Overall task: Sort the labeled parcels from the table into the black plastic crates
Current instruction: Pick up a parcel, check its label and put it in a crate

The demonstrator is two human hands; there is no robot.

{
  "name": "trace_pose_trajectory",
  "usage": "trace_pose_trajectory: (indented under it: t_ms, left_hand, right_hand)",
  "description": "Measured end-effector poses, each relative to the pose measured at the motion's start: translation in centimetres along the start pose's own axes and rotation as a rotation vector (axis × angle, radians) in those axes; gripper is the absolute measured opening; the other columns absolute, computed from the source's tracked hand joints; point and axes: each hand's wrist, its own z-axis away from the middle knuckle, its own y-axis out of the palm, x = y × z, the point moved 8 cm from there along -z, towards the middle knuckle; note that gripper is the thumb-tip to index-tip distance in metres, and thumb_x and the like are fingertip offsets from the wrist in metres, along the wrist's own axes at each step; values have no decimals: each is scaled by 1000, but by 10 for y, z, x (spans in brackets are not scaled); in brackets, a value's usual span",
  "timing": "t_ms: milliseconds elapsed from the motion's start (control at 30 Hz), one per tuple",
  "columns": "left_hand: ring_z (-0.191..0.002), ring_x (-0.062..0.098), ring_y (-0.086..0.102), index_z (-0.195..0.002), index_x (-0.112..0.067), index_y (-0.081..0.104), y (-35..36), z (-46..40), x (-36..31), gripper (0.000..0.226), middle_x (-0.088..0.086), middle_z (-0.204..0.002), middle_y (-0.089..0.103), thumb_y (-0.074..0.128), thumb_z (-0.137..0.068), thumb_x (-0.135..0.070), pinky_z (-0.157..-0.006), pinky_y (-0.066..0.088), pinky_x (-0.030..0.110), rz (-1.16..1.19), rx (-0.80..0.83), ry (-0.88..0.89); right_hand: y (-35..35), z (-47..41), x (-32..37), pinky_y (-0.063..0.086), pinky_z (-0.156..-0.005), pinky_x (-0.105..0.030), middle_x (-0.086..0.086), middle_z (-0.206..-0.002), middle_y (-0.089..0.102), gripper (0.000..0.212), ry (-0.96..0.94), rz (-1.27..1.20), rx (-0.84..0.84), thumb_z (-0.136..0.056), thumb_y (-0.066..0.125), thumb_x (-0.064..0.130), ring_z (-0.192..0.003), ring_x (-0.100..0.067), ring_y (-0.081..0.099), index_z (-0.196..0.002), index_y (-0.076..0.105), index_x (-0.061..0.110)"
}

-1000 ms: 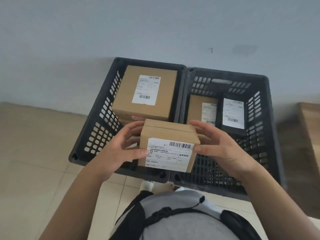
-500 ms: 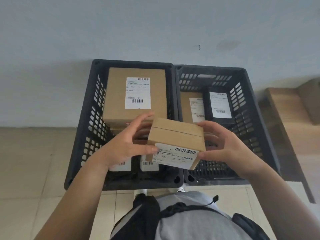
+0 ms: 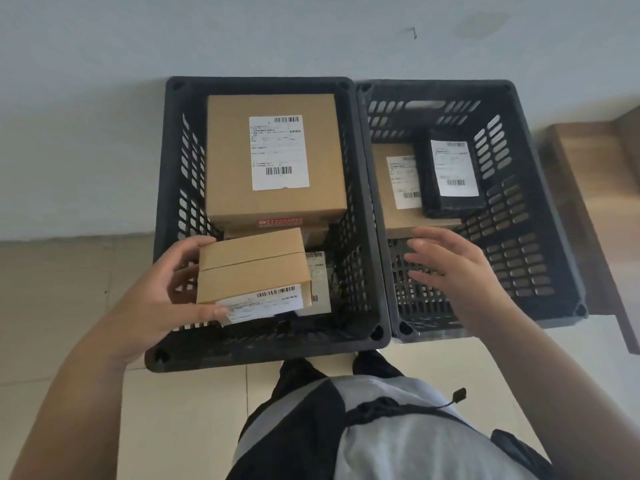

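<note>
— Our left hand grips the box over the left crate; right hand hangs released beside it.
— We lower it level, onto the parcels below.

This looks like a parcel sorting corner of a storeroom, perhaps a small warehouse. Two black slotted plastic crates stand side by side on a beige tiled floor against a plain pale wall, holding brown cardboard boxes with printed barcode labels.
</note>
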Motion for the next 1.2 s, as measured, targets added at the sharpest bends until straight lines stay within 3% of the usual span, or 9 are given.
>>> trace_pose_trajectory:
  t_ms: [100,267,333,667,800,900,1000,1100,1200]
  left_hand:
    - [-132,8,55,-139,-58,46,5,-2,-12,108,-26,-135,58,97,-43,-59,-104,53,47,-21,25,25]
    - [-130,-11,47,-140,-62,41,65,-23,-63,95,-36,-136,51,92,-63,-43,-108,46,30,-162,209,161]
    - [-132,-15,42,-140,-63,39,91,-32,-87,92,-38,-139,48,90,-67,-40,-102,44,14,-214,266,237]
    - [-144,-1,36,-152,-55,29,178,-90,-167,99,-26,-151,41,88,-75,-35,-120,37,43,-237,269,323]
    - [-134,-15,39,-154,-52,30,177,-130,-156,84,-29,-150,42,79,-88,-35,-111,35,25,-129,-85,213]
    - [-152,14,30,-161,-35,24,179,-151,-120,83,-9,-167,30,74,-95,-34,-121,28,43,-146,-365,4]
    - [-158,25,14,-165,-28,11,205,-164,-98,96,-1,-172,17,75,-94,-33,-125,18,48,-291,-390,-70]
    - [-159,25,2,-165,-26,5,226,-163,-91,98,2,-173,6,73,-95,-24,-123,8,38,-462,-446,-23]
    - [-160,22,-7,-165,-26,2,242,-160,-85,95,1,-174,-4,67,-96,-12,-128,8,42,-584,-454,-5]
  right_hand:
    - [-15,3,6,60,-94,-39,6,-107,78,19,-27,-29,-37,-97,72,22,-110,-19,73,-116,72,25]
    - [12,36,20,49,-100,-24,28,-147,47,97,-199,323,338,-67,86,58,-128,9,52,-150,36,55]
    - [21,46,19,45,-100,-19,40,-145,34,106,-256,445,407,-61,86,63,-128,19,40,-148,25,65]
    - [-68,7,32,41,-100,-27,29,-129,31,99,-376,565,51,-61,75,64,-122,-5,39,-150,35,45]
    - [-116,-34,14,43,-100,-36,19,-133,29,95,-309,469,-112,-74,89,34,-125,-16,40,-151,36,35]
    - [-141,-68,-8,51,-84,-31,15,-138,27,92,-221,449,-172,-75,88,27,-119,-20,43,-149,35,35]
    - [-147,-100,-34,50,-63,-22,10,-146,26,93,-135,497,-152,-74,86,25,-114,-23,49,-150,33,33]
    - [-135,-129,-42,61,-77,-40,6,-145,25,93,-146,585,-83,-76,86,28,-116,-28,51,-151,31,30]
    - [-115,-162,-34,50,-103,-52,-3,-150,34,90,-246,739,-21,-80,84,31,-131,-31,43,-153,32,24]
